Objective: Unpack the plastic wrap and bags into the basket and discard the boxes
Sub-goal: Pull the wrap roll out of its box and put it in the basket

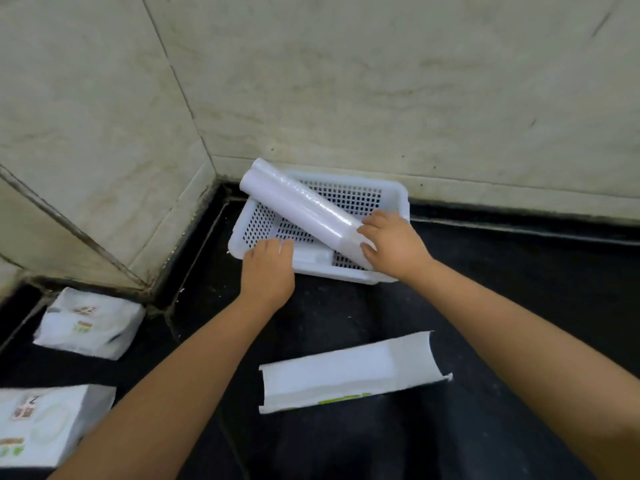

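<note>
1. Lowering a roll of plastic wrap [298, 206] into the white perforated basket [394, 195]; the right hand [391, 244] is closed around the roll's near end, fingers curled over it. The roll lies slanted, its far end propped on the basket's back left rim, its near end down over the front edge. It looks too long to drop in square, so the diagonal is likely the only way it fits.

2. Left hand [268, 268] rests on the basket's front left rim, fingers bent over the edge. Whether it truly clamps the rim or only presses on it I cannot tell; either way it seems to steady the light basket while the roll goes in.

3. Basket sits on the dark surface [519, 289], pushed into the corner against the pale tiled wall [381, 81], which keeps it from sliding back.

4. Emptied long box [349, 372] lies flat and open on the surface just in front of the person, between the forearms. Judged as the roll's carton, still to be discarded.

5. Two more boxes at left: a smaller one [90, 323] near the wall step, a larger one [45, 424] at the frame's edge. Both appear unopened, presumably the bags.

6. Writing: green printing on the long box's lower edge, green and brown marks on the left boxes, a figure like "2" on each. All blurred; no brand readable.
</note>
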Demonstrator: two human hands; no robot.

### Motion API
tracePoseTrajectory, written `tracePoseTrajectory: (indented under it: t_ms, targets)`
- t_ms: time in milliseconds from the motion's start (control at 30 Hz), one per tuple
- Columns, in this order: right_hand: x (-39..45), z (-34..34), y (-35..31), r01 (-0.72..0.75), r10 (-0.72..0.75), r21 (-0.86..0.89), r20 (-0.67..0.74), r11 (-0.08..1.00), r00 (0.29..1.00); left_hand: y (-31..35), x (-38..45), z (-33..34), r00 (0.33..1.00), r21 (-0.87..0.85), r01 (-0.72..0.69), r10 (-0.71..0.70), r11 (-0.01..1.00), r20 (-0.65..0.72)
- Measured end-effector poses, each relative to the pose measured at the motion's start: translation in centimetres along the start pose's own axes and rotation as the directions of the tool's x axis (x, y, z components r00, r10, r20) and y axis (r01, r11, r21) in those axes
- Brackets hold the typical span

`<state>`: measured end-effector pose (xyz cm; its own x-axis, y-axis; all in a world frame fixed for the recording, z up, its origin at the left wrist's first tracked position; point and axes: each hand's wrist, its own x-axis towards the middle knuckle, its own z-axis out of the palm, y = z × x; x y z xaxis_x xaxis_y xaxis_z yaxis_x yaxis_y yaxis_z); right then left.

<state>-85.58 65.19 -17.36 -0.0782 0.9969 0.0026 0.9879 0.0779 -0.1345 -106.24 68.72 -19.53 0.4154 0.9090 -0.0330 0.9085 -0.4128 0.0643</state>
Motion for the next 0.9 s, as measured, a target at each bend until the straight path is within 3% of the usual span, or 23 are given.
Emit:
tracePoseTrajectory:
  t_ms: [67, 200, 433, 667, 900]
  targets:
    - [-3.5, -1.7, 2.4, -0.047, 0.047, 0.008, -0.064, 0.999, 0.997, 3.9, 0.1, -1.2, 0.996, 0.049, -0.091, 0.091, 0.995, 0.006]
    - [-12.2, -4.9, 8.1, -0.292, 0.288, -0.013, -0.123, 0.956, 0.950, 14.2, -0.5, -3.7, 0.963, 0.076, -0.266, 0.268, 0.961, -0.006]
    - [-33.3, -7.4, 20.1, -0.678, 0.676, 0.036, -0.135, 0.734, 0.724, 37.3, -7.4, -4.3, 0.856, 0.115, -0.515, 0.517, 0.850, 0.010]
    - [-54.3, -7.1, 29.4, -0.853, 0.851, 0.044, -0.112, 0.520, 0.513, 58.9, -17.8, -1.5, 0.710, 0.052, -0.705, 0.703, 0.708, 0.054]
    - [-65.6, -5.7, 37.0, -0.928, 0.928, 0.042, -0.051, 0.370, 0.368, 70.4, -21.7, 2.6, 0.634, 0.030, -0.766, 0.747, 0.643, 0.199]
